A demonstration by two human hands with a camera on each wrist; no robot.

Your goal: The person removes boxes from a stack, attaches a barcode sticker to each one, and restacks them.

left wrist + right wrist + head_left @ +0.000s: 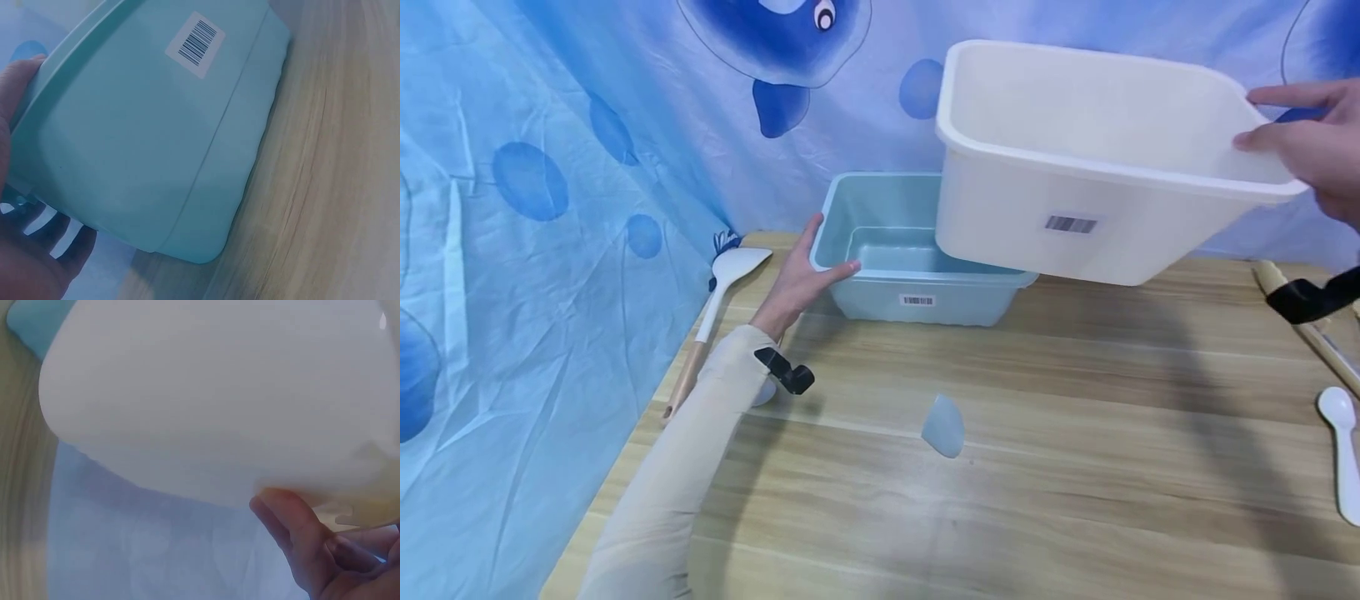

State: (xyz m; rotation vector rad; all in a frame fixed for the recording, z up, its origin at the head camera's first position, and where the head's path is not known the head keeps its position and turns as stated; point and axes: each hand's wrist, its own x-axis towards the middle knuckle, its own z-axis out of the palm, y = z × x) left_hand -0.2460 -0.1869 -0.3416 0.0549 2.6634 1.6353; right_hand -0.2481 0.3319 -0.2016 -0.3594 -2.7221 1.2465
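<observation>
Behind both hands hangs a blue curtain [550,167] with darker blobs, and under them runs the wooden worktop [1037,467].

Held off the worktop by the right hand [1311,150] is the white tub [1075,192], the biggest thing in play; its long axis runs left to right, its mouth faces up and is tipped toward the camera, and a barcode label sits on its near wall. The right hand pinches the tub's right rim, thumb inside, fingers beneath, as the right wrist view shows.

Lower, partly beneath the white tub's left end, the teal tub [895,258] stands upright on the worktop, long axis also left to right, barcode facing the camera. The left hand [801,279] rests on its left end, thumb on the rim and fingers spread loosely down the outer wall.

Left of the left hand lies a spatula [718,308], head away. Near that forearm lies a small pale-blue piece [943,425]. Below the right hand lie a wooden stick [1307,329] and a white spoon [1343,450].
</observation>
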